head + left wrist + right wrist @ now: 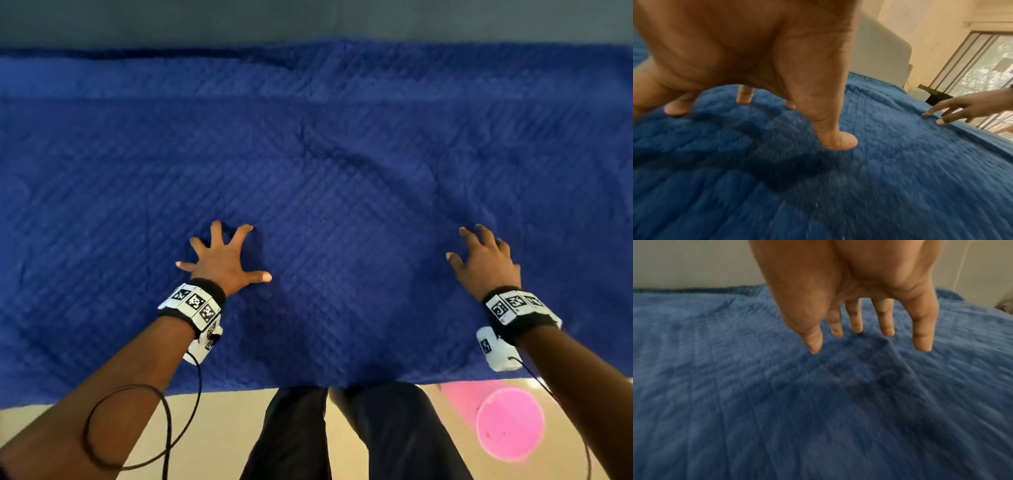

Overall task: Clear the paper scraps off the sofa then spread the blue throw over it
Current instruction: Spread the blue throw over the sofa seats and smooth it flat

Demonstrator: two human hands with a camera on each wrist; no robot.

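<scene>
The blue quilted throw [342, 178] lies spread across the whole sofa seat and up the backrest, with a few shallow creases near the middle. My left hand [224, 257] lies on it at the front left, fingers splayed wide and fingertips [840, 142] pressing the fabric. My right hand [483, 257] is at the front right with straight fingers [923, 344] touching or just above the throw [735, 369]. The left wrist view also catches the right hand [962, 110] reaching onto the throw [879, 162]. No paper scraps show on the sofa.
A pink bucket [510, 423] stands on the pale floor [222, 428] at the front right, beside my legs [359, 435]. Grey sofa back [308, 20] rises behind the throw. A grey armrest [879, 48] and a window [982, 68] lie off to the right.
</scene>
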